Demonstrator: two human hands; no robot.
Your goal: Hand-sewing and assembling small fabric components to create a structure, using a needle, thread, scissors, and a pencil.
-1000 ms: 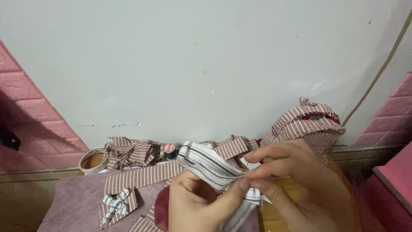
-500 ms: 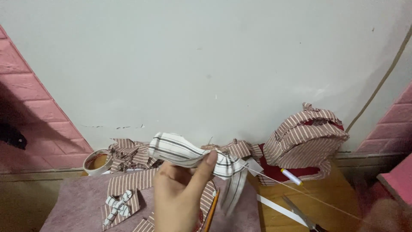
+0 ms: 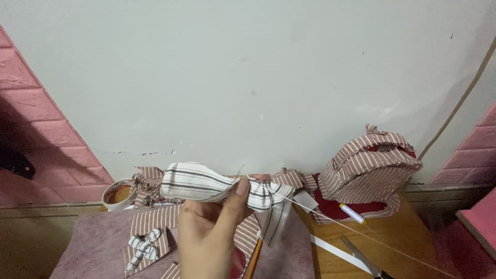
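Since half a second earlier, the right hand had left the view, drawing a thread (image 3: 361, 233) taut toward the near right. Left hand (image 3: 209, 235) held up the white striped bow (image 3: 217, 186), fingers (image 3: 238, 191) pinching its gathered middle. Judging by the cinched centre, the bow was shaped and being sewn; tying off and trimming seemingly remained. Scissors (image 3: 361, 256) and a pencil (image 3: 254, 258) lay on the worktop (image 3: 408, 227). A striped pouch (image 3: 369, 165) at far right showed a red lining; its contents could not be seen.

Matt striped cloth bow (image 3: 222, 187) (soft, woven), fuzzy mat (image 3: 98, 240), smooth wooden tabletop (image 3: 413, 232).
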